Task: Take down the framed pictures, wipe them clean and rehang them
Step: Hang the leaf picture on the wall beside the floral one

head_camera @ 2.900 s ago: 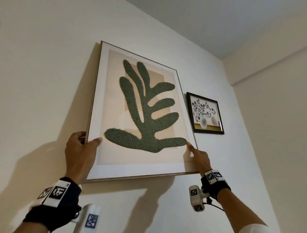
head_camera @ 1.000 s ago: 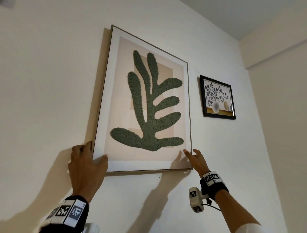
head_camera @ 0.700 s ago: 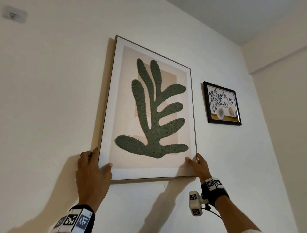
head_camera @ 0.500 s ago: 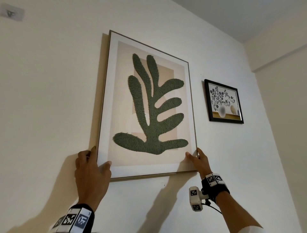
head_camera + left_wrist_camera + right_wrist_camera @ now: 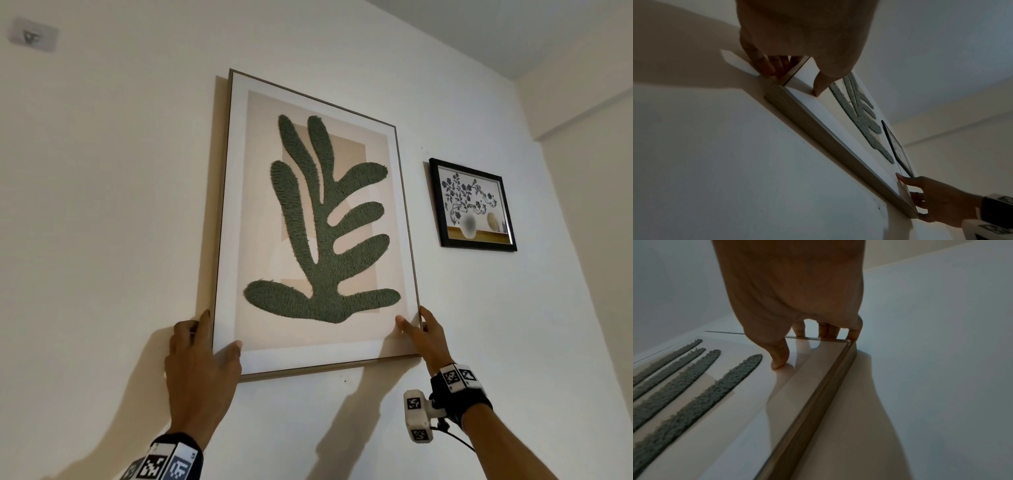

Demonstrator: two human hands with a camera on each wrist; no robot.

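Since 2.9 s ago, large framed leaf picture (image 5: 315, 222) has gone from tilted to nearly square against wall (image 5: 102, 205). Left hand (image 5: 200, 363) grasps its 7 o'clock corner, thumb on glass, fingers behind the edge. Right hand (image 5: 424, 337) grasps the 5 o'clock corner likewise. Small black-framed picture (image 5: 472, 205) hangs at 3 o'clock.

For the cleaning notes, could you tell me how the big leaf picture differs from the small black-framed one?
The leaf picture is larger, upright in format, in a thin wood-toned frame; the black-framed picture is smaller, wider than tall. The leaf picture is gripped at its lower corners by the left hand and right hand; the black-framed picture hangs untouched. Both show plants.
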